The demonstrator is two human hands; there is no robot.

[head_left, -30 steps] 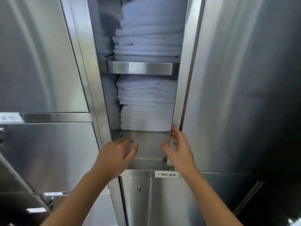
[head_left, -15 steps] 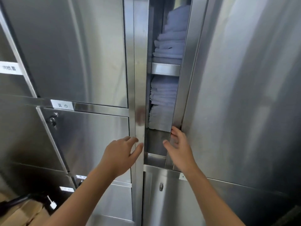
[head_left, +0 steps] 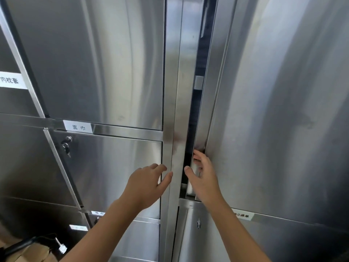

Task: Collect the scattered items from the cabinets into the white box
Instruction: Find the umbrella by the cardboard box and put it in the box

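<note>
Pinching the upright edge of the tall brushed-steel cabinet door (head_left: 283,129) with the right grip (head_left: 203,178), at three o'clock of the left grip (head_left: 147,184), spread open; seeing neither white box nor items past the dark gap (head_left: 194,120).

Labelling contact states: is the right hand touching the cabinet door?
Touching. Head view: fingers of the right hand hook over the edge of the cabinet door, no gap showing.
</note>
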